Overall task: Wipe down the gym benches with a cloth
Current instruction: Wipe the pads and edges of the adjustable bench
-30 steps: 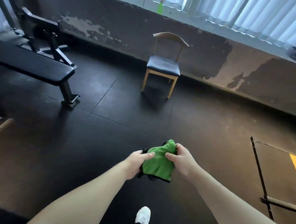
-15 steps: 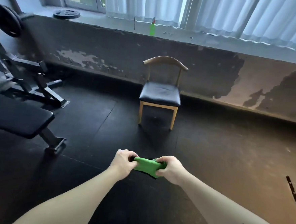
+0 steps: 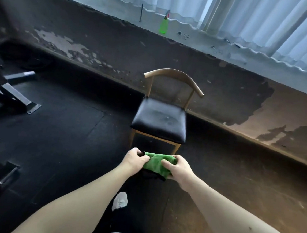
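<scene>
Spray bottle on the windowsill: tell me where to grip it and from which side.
Grip the spray bottle where it tapers under the red top, coming from the room side. It stands upright on the windowsill with the curtain close behind, so the front is probably the open approach.

Green cloth (image 3: 156, 164), black-seated chair (image 3: 160, 119).

— Are you reading any words, numbers or brands anywhere?
— No, you are seeing nothing legible. The spray bottle (image 3: 163, 27) on the far sill (image 3: 120, 8) is showing no label you can read, the shoe (image 3: 120, 201) near you is blurring, and the cloth (image 3: 154, 164) is bearing no readable tag.
</scene>
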Demonstrator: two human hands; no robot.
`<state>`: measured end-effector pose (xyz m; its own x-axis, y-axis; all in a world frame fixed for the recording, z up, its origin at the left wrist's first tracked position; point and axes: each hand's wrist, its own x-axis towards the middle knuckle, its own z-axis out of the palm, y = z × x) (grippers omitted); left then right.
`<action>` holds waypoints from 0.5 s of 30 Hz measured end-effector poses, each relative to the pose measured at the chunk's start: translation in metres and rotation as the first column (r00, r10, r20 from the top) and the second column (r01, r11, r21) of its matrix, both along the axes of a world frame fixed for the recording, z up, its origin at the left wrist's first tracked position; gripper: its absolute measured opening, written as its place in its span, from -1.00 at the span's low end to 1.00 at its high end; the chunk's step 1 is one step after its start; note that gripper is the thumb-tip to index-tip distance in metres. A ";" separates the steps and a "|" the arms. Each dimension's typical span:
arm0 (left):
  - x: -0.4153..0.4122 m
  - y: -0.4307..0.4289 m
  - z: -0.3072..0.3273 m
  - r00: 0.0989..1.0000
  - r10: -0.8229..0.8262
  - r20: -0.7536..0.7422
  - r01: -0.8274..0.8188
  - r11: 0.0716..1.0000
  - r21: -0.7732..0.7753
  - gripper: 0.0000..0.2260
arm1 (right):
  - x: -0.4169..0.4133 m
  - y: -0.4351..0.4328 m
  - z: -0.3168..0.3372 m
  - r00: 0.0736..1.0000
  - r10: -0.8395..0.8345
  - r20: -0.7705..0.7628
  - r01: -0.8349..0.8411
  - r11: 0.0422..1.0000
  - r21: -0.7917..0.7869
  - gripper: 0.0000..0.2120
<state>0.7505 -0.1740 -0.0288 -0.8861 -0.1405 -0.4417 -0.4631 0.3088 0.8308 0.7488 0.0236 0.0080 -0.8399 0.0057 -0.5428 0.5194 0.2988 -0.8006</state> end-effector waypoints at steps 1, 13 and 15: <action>-0.032 0.001 -0.001 1.000 -0.007 0.023 0.007 1.000 0.010 -0.77 | -0.032 0.001 -0.002 0.999 -0.009 0.031 0.009 1.000 -0.014 -0.72; -0.345 0.042 -0.045 0.991 -0.071 0.115 0.085 0.989 -0.119 -0.78 | -0.374 0.037 -0.069 0.999 0.037 0.029 -0.045 0.937 0.345 -0.66; -0.388 0.056 -0.080 0.988 -0.026 0.155 0.050 0.986 -0.157 -0.82 | -0.425 0.045 -0.107 0.996 0.070 0.049 -0.084 0.923 0.377 -0.74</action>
<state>0.3630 -0.1176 -0.1089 -0.8166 -0.1878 -0.5458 -0.5652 0.4522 0.6900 0.3242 0.0688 -0.0986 -0.8269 0.1523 -0.5413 0.5078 0.6159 -0.6024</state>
